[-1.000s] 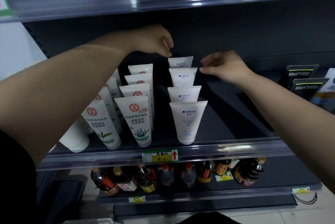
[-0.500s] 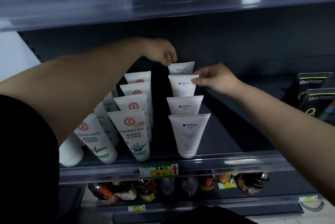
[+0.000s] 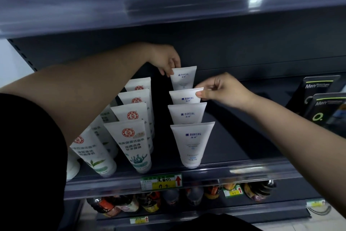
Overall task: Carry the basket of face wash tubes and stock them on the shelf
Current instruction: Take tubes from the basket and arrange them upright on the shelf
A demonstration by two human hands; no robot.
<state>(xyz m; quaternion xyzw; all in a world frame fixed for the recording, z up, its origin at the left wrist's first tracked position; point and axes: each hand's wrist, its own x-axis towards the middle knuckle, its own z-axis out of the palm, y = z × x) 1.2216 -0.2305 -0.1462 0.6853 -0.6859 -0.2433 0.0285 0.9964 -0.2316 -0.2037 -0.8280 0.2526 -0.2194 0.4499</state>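
The rearmost tube (image 3: 183,77) is pinched by the left hand (image 3: 166,60) and the tube just before it (image 3: 185,97) by the right hand (image 3: 222,88), so straightening is judged underway, and gentle, level nudges are called for next.

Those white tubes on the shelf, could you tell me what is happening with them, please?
A person is straightening a row of four white face wash tubes on the shelf. The left hand pinches the rearmost tube at its top corner; the right hand pinches the second tube from the back. The front two stand untouched. No basket is in view.
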